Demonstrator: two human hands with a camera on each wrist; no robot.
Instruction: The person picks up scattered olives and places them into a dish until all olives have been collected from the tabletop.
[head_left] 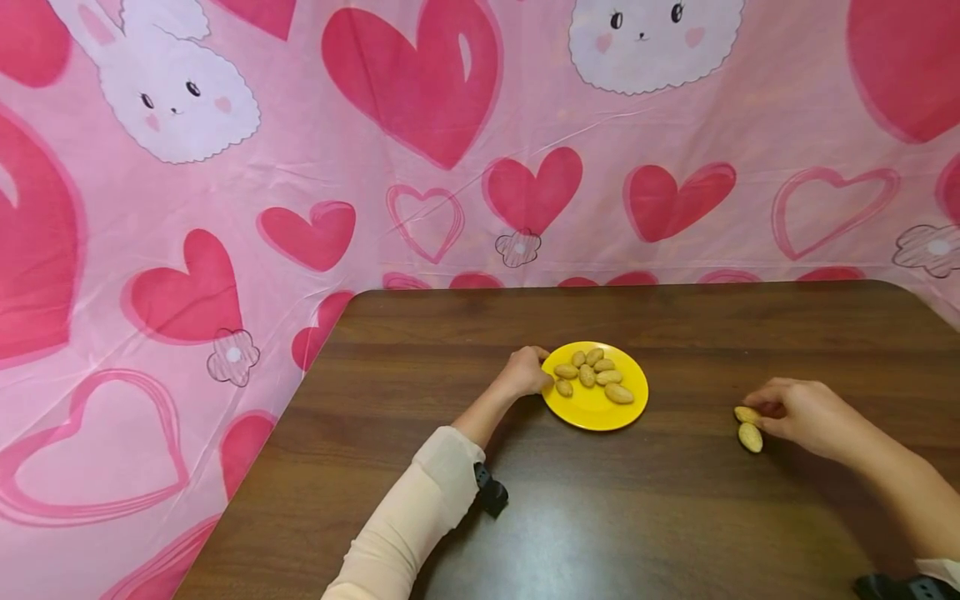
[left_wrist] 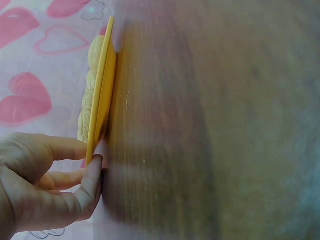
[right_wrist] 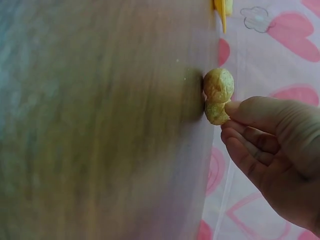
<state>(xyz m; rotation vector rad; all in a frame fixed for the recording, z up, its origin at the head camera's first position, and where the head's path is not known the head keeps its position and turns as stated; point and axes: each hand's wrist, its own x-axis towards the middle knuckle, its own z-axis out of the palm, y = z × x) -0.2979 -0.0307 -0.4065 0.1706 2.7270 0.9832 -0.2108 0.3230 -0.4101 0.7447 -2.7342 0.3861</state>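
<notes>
My left hand [head_left: 527, 372] grips the left rim of a round yellow plate [head_left: 596, 417], fingers on both sides of the edge in the left wrist view. Several tan oval pieces with rough skins, like small potatoes or nuts, lie on it, one piece [head_left: 619, 393] near the right rim. Off to the right, my right hand [head_left: 813, 415] pinches a similar tan oval piece [head_left: 747, 414] between thumb and fingers, low at the table. A second, slightly larger piece [head_left: 750, 437] lies right against it on the near side; in the right wrist view this piece [right_wrist: 219, 85] shows beyond the thumb.
The dark wood table [head_left: 637, 517] stretches under both arms, with a stretch of bare wood between the plate and the right hand's pieces. A pink cloth [head_left: 450, 192] with hearts and rabbit faces hangs behind the table's far edge and down its left side.
</notes>
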